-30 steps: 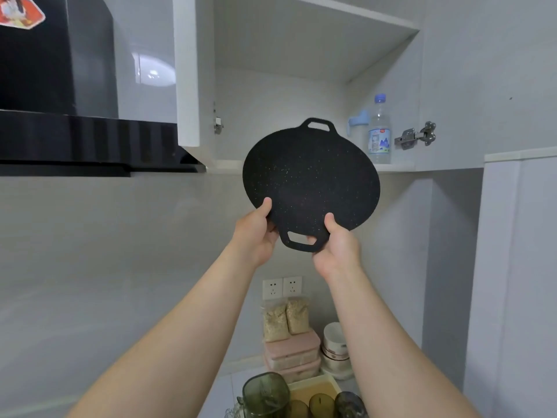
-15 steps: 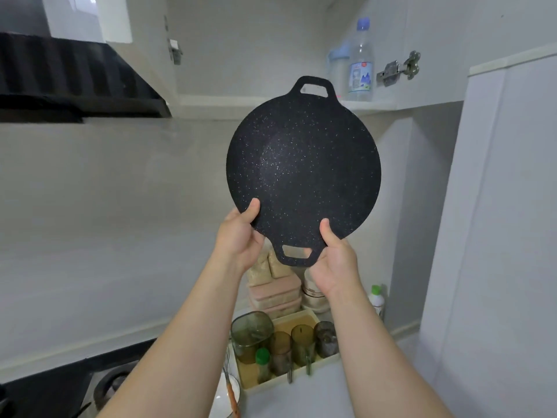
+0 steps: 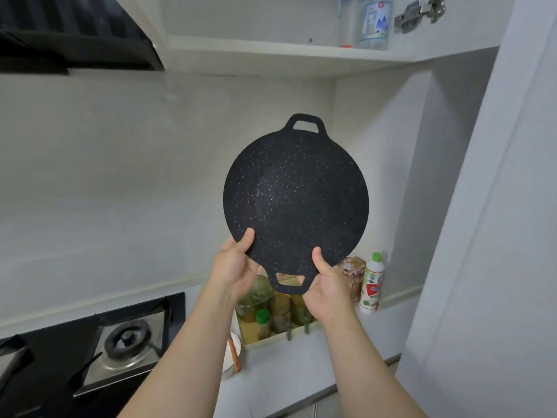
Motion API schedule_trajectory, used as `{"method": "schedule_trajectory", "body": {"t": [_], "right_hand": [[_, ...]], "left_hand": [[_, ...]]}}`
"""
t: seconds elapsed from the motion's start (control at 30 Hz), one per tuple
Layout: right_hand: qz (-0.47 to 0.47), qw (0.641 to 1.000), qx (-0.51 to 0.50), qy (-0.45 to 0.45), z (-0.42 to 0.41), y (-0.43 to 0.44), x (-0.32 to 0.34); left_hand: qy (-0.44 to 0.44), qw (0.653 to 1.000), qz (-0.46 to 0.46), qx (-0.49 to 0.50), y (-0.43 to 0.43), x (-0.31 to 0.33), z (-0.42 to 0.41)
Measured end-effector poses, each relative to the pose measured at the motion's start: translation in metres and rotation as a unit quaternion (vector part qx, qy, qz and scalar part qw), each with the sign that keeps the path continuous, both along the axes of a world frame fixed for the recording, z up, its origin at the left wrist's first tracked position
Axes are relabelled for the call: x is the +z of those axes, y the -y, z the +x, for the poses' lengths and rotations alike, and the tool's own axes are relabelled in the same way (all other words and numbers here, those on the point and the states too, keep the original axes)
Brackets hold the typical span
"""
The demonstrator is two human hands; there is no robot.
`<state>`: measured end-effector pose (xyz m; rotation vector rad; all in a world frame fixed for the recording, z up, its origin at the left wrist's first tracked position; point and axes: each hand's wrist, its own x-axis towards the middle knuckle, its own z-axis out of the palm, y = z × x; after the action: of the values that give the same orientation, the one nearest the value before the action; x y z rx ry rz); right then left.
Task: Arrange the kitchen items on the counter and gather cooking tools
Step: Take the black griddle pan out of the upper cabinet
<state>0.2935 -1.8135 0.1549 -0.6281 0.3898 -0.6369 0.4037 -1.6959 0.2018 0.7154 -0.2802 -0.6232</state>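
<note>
Head view: I hold a black speckled pan [image 3: 297, 203] upright in front of the wall, flat face toward me, well above the counter [image 3: 286, 366].
Left hand [image 3: 233, 267]: it pinches the rim at about 7 o'clock, thumb on the front face, fingers hidden behind.
Right hand [image 3: 327, 285]: it pinches the rim at about 5 o'clock, thumb on the front, just beside the loop handle at 6 o'clock.
Why two hands: the pan is wide and thin, and I judge that a grip either side of the lower handle keeps it from tipping.
Top handle: at 12 o'clock, free.
Tray [image 3: 271, 337]: a pale box on the counter at 6 o'clock below the pan; it holds several tinted glass jars and a small green-capped bottle [image 3: 262, 322]. I cannot tell what the jars contain.
Corner: at 4 o'clock a white bottle [image 3: 372, 282] stands upright.
Bowl [image 3: 233, 352]: a white one just left of the tray, an orange-handled stick resting in it, half hidden by my arm.
Shelf [image 3: 271, 52]: at 12 o'clock, with a clear plastic bottle [image 3: 375, 19] at its right end.
Stove [image 3: 128, 339]: at 8 o'clock, burner bare; likely a fit spot for the pan.
</note>
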Motion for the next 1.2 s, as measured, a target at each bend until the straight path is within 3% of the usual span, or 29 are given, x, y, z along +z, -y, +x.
{"method": "schedule_trajectory", "body": {"t": [0.37,0.67,0.87,0.93,1.1,1.2], "right_hand": [[-0.001,0.997,0.082,-0.010,0.033,-0.043,-0.015],[-0.067,0.973,0.181,-0.126,0.088,-0.118,-0.042],[-0.139,0.929,0.299,-0.169,0.116,-0.201,-0.052],[-0.155,0.916,0.340,-0.146,0.125,-0.237,-0.055],[-0.054,0.882,0.459,-0.095,0.128,-0.329,-0.043],[-0.055,0.847,0.521,-0.088,0.129,-0.388,-0.046]], "left_hand": [[-0.061,0.995,0.006,0.083,-0.063,-0.035,0.020],[-0.085,0.973,0.038,0.210,-0.160,-0.047,0.029],[-0.105,0.943,0.025,0.315,-0.254,-0.053,0.015],[-0.112,0.927,0.014,0.357,-0.292,-0.057,0.008],[-0.128,0.883,0.004,0.451,-0.381,-0.071,-0.011],[-0.151,0.848,-0.020,0.508,-0.436,-0.081,-0.022]]}}
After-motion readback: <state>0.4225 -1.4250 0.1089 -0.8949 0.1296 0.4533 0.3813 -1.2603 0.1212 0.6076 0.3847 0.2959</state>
